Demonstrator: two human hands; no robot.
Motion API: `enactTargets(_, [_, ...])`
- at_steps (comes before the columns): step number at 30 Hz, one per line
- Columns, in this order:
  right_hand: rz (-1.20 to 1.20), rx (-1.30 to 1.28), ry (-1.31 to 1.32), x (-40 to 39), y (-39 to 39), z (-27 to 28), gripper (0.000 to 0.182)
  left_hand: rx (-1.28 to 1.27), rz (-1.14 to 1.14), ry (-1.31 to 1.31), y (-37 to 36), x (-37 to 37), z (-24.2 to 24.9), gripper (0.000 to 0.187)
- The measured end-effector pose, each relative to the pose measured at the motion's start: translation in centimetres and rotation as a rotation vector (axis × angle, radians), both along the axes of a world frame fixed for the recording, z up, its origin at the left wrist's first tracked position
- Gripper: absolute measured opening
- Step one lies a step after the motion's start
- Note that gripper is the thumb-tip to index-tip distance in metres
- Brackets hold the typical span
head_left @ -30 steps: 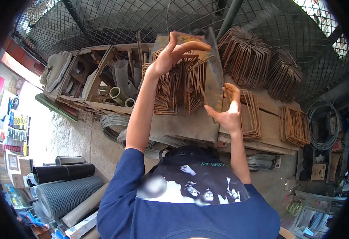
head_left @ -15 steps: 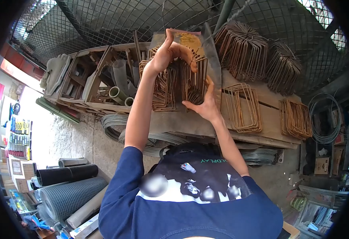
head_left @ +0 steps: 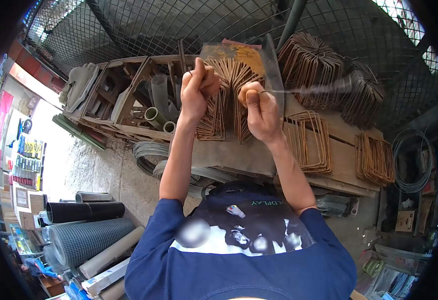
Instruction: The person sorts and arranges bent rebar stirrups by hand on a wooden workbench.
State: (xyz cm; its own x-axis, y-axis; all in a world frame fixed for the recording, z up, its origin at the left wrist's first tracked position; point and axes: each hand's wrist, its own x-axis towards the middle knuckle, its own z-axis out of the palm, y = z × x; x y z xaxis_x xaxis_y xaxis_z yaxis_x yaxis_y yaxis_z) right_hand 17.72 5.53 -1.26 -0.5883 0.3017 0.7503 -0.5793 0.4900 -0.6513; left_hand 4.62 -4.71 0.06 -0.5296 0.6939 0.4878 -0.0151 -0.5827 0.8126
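Observation:
A fanned bundle of rusty bent-steel stirrups (head_left: 239, 70) stands on the bench before me, partly hidden by my hands. My left hand (head_left: 197, 92) is closed at the bundle's left side, with a short bit of thin wire showing at its fingers. My right hand (head_left: 261, 110) is pinched at the bundle's right side. From its fingers a thin wire (head_left: 284, 91) runs out to the right, its far end smeared by motion. Whether the wire passes around the stirrups is hidden.
More stirrup bundles (head_left: 311, 60) stand at the back right. Looser rectangular stirrups (head_left: 309, 142) lie on the wooden bench (head_left: 341, 155). Wire coils (head_left: 149, 155) sit below the bench, and wooden crates (head_left: 124, 105) stand left. Wire mesh (head_left: 219, 25) rises behind.
My left hand has come off the top of the stirrups and closed at their left. My right hand, spread before, has risen and now pinches the wire.

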Motion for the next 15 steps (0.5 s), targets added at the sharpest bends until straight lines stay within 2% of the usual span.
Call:
enactTargets(1, [0.008, 0.005, 0.004, -0.2, 0.3, 0.8, 0.021, -0.005, -0.013, -0.020, -0.2, 0.0, 0.3, 0.056])
enactTargets(3, [-0.148, -0.001, -0.103, -0.5, 1.0, 2.8, 0.019, 0.039, 0.048, -0.042, 0.4, 0.3, 1.5, 0.055])
enactTargets(5, [-0.130, -0.038, -0.106, -2.3, 2.5, 3.8, 0.019, 0.022, 0.186, -0.211, 1.6, -0.4, 3.4, 0.055])
enactTargets(7, [0.001, -0.025, -0.092, -3.8, 3.4, 4.7, 0.022, 0.047, 0.214, -0.164, 2.9, -1.3, 3.9, 0.054])
enactTargets(11, [0.047, -0.125, -0.179, -4.9, 5.2, 5.9, 0.025, 0.048, 0.284, -0.223, 4.0, -3.5, 5.0, 0.050])
enactTargets(15, [0.038, -0.048, -0.177, -6.9, 6.4, 7.1, 0.026, 0.019, 0.311, -0.246, 5.3, -4.5, 5.9, 0.049])
